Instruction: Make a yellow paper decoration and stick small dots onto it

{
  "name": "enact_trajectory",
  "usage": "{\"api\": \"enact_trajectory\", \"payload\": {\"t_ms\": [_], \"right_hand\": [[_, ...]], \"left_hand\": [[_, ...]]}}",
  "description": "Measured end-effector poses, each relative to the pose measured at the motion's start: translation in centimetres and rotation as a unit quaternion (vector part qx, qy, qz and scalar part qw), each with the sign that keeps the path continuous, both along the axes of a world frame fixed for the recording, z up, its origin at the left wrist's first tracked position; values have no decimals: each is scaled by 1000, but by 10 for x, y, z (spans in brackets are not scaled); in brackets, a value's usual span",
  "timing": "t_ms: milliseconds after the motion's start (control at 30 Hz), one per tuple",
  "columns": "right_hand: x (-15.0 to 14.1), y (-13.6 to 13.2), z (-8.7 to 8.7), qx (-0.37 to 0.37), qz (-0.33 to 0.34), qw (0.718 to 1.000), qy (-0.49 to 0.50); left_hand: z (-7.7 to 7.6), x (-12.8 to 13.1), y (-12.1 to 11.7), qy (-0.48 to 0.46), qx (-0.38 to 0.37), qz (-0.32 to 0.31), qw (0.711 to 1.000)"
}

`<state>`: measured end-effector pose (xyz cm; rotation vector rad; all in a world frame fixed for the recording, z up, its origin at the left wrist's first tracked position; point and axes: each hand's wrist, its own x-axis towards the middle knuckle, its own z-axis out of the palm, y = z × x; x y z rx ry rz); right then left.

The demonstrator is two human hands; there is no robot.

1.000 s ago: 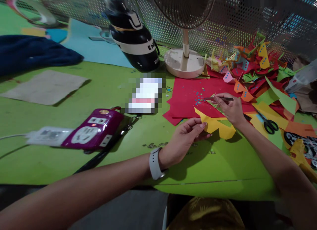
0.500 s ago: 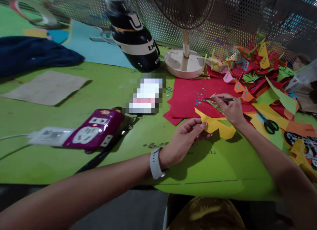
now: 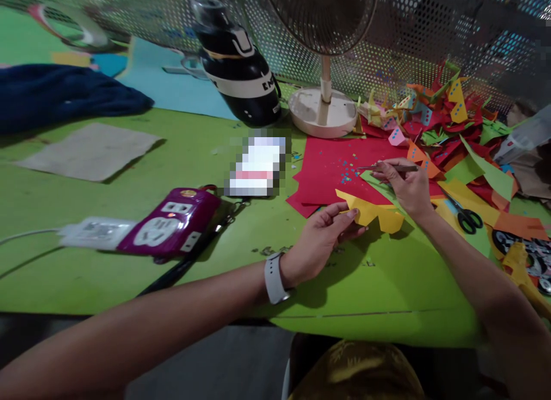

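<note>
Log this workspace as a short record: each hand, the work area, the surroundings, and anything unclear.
Left hand: pinches yellow cut paper
Right hand: grips thin metal tool, tip over red paper
On red paper: small blue bits
Right side: black-handled scissors, pile of colorful paper pieces
Behind: fan, dark bottle
Left side: purple power strip, brown sheet
Surface: green table
Unclear: whether the tool's tip holds a bit
</note>
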<state>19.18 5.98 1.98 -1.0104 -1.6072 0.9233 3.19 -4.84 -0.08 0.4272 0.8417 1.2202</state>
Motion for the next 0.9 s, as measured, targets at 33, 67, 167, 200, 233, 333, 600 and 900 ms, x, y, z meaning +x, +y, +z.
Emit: {"api": "enact_trajectory", "payload": {"t_ms": [33, 67, 167, 200, 233, 333, 600, 900], "right_hand": [[0, -2, 7, 1, 1, 1000, 12], [1, -5, 15, 6, 2, 1000, 20], [4, -20, 41, 34, 6, 999, 11], [6, -27, 48, 43, 4, 999, 2], [8, -34, 54, 53, 1, 999, -5], [15, -54, 60, 66, 8, 997, -26], [29, -85, 45, 66, 10, 994, -91], [30, -91, 37, 96, -6, 987, -125]], "left_hand": [[0, 0, 0, -6, -6, 7, 1000], [1, 0, 0, -11, -13, 12, 1000], [2, 0, 1, -14, -30, 22, 999], [2, 0, 1, -11, -29, 22, 999], [1, -1, 1, -9, -25, 19, 999], [0, -2, 1, -8, -1, 5, 1000], [0, -2, 0, -13, 22, -5, 1000], [-1, -2, 1, -6, 27, -8, 1000]]}}
